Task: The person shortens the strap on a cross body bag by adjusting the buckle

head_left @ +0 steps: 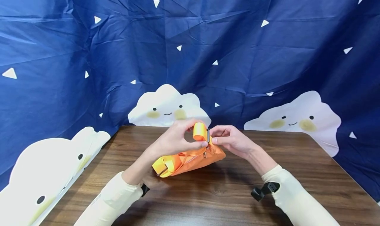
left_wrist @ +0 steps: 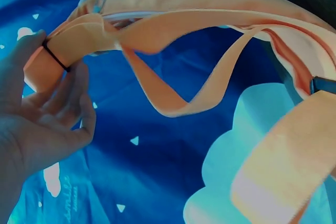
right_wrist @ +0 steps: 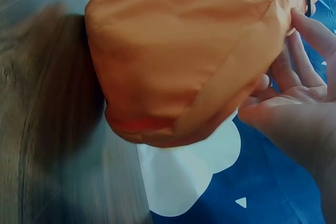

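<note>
An orange waist bag (head_left: 199, 162) with a zip and a yellow-orange webbing strap (head_left: 199, 132) is held up over the table's middle. My left hand (head_left: 173, 138) pinches the looped strap beside a dark slider buckle (head_left: 208, 136), thumb below and fingers above. From the other side, my right hand (head_left: 233, 141) pinches the strap with thumb and index finger, close to the buckle. In the right wrist view, the right hand (right_wrist: 294, 95) is at the bag's narrow end. A slack strap loop (left_wrist: 176, 109) hangs below the bag in the left wrist view.
The brown wooden table (head_left: 285, 186) extends beneath both arms. Behind it hangs a blue curtain (head_left: 231, 38) printed with white clouds and triangles. The other strap end (head_left: 166, 165), folded through a second dark buckle, lies left of the bag. Black bands circle both wrists.
</note>
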